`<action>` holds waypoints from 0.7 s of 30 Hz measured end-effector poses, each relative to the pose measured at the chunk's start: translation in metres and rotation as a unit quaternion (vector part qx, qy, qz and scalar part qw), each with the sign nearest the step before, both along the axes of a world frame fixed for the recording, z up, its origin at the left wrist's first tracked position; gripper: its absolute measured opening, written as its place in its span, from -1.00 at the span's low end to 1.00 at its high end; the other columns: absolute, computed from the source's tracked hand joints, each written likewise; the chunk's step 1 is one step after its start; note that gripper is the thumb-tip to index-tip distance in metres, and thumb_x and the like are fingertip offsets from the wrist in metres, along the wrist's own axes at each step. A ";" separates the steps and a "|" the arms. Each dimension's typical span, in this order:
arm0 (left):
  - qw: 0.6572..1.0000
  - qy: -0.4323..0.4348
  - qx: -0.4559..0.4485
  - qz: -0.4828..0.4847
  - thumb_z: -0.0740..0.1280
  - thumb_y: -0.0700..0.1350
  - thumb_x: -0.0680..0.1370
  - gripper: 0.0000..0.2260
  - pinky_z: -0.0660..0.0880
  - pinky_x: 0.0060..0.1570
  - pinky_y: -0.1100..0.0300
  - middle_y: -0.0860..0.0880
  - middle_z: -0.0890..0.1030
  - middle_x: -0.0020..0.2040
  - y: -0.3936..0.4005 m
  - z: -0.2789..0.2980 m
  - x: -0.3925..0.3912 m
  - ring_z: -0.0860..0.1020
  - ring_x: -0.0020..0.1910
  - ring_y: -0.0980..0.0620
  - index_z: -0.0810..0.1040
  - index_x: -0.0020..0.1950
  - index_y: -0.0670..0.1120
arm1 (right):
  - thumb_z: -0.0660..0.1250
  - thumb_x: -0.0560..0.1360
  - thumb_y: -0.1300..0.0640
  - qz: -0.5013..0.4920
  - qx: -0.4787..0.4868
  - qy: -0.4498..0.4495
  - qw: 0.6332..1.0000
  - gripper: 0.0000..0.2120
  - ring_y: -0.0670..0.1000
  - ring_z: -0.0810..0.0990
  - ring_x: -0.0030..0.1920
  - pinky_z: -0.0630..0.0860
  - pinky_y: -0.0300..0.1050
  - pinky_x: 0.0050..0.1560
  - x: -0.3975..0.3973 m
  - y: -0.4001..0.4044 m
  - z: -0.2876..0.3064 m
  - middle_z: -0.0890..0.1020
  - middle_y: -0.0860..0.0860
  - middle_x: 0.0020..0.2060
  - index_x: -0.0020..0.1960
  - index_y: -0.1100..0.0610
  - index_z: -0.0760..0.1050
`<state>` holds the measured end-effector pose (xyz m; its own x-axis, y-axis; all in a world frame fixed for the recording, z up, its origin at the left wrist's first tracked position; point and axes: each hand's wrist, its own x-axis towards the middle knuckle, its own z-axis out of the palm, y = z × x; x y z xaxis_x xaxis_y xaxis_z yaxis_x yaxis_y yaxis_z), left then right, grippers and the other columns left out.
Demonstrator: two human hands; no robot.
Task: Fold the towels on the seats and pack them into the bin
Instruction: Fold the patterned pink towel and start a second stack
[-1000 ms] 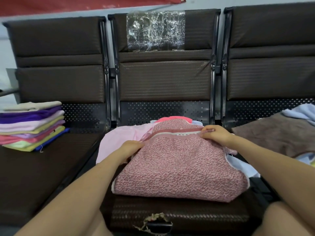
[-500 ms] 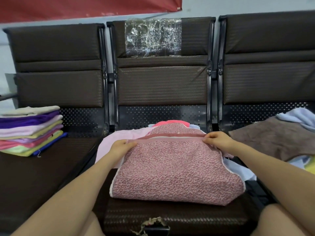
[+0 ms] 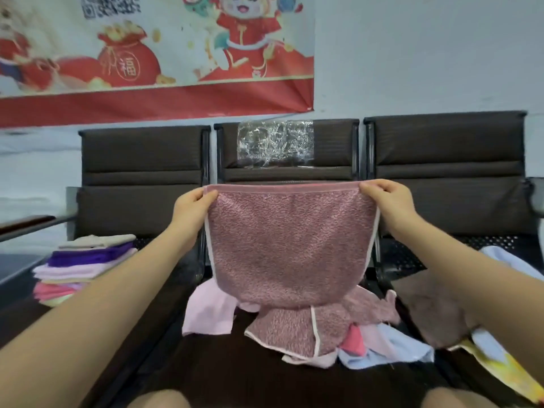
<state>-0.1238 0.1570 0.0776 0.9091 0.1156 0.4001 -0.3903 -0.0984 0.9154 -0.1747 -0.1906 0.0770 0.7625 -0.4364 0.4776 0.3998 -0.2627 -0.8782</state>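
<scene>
Pinching both top corners, your left hand (image 3: 191,208) and right hand (image 3: 388,201) hold the pink towel (image 3: 290,245) up mid-frame; folding step, next bring corners together evenly.

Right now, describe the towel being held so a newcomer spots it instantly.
Find the middle seat of the three dark chairs. Above it, the left hand and right hand pinch the top corners of the speckled pink towel. It alone hangs upright, white-edged; the others lie crumpled or stacked.

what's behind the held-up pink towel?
The pink towel, pinched at its top corners by the left hand and right hand, covers the lower backrest of the middle seat. The taped plastic patch shows above it.
</scene>
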 end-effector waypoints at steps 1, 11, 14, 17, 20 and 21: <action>1.000 -0.007 0.005 0.003 0.27 -0.15 0.60 -0.83 0.45 0.00 0.15 -0.05 0.63 -0.04 0.001 0.008 -0.004 0.55 -0.04 0.04 0.61 0.12 -0.15 | 0.41 0.49 0.15 0.000 0.011 -0.003 1.000 -0.90 -0.13 0.52 -0.29 0.45 -0.22 -0.12 -0.003 0.001 0.007 0.61 -0.12 -0.39 -0.21 0.08 0.61; 0.991 -0.083 -0.093 0.050 0.24 -0.12 0.62 -0.83 0.44 -0.13 0.28 0.09 0.60 -0.02 0.013 0.067 -0.043 0.52 -0.06 0.16 0.62 0.09 -0.02 | 0.40 0.49 0.18 0.086 0.114 -0.007 0.990 -0.91 -0.02 0.58 -0.18 0.50 -0.17 -0.15 -0.047 0.028 0.065 0.63 0.06 -0.17 -0.04 0.18 0.61; 0.994 -0.068 -0.072 0.047 0.23 -0.12 0.62 -0.80 0.44 -0.10 0.28 0.05 0.59 0.04 0.019 0.064 -0.036 0.52 -0.01 0.13 0.60 0.16 -0.04 | 0.39 0.49 0.19 0.129 0.179 0.084 0.972 -0.83 0.03 0.60 -0.21 0.52 -0.12 -0.21 -0.038 0.025 0.065 0.63 0.10 -0.16 0.05 0.24 0.57; 0.998 -0.001 0.035 0.049 0.27 -0.15 0.60 -0.74 0.45 0.09 0.21 -0.03 0.58 0.19 0.026 0.032 -0.015 0.52 0.14 0.02 0.56 0.27 -0.10 | 0.39 0.48 0.21 0.121 0.139 0.150 0.971 -0.77 0.04 0.60 -0.33 0.54 -0.16 -0.27 -0.017 0.015 0.037 0.64 0.10 -0.28 0.10 0.29 0.56; 0.987 0.075 0.138 0.040 0.27 -0.24 0.59 -0.74 0.40 -0.05 0.22 -0.08 0.57 0.13 0.024 -0.019 0.005 0.50 0.04 0.02 0.54 0.27 -0.18 | 0.47 0.41 0.24 0.025 -0.009 0.222 0.975 -0.87 0.02 0.51 -0.37 0.48 -0.27 -0.37 0.005 0.009 -0.010 0.59 0.09 -0.35 -0.11 0.29 0.60; 0.982 0.089 0.162 0.038 0.26 -0.26 0.59 -0.75 0.36 -0.12 0.24 -0.07 0.57 0.06 0.022 -0.034 0.009 0.48 -0.03 0.04 0.55 0.25 -0.20 | 0.47 0.41 0.26 0.013 -0.052 0.252 0.966 -0.91 -0.01 0.44 -0.44 0.38 -0.33 -0.52 0.010 0.008 -0.026 0.53 0.06 -0.45 -0.22 0.25 0.58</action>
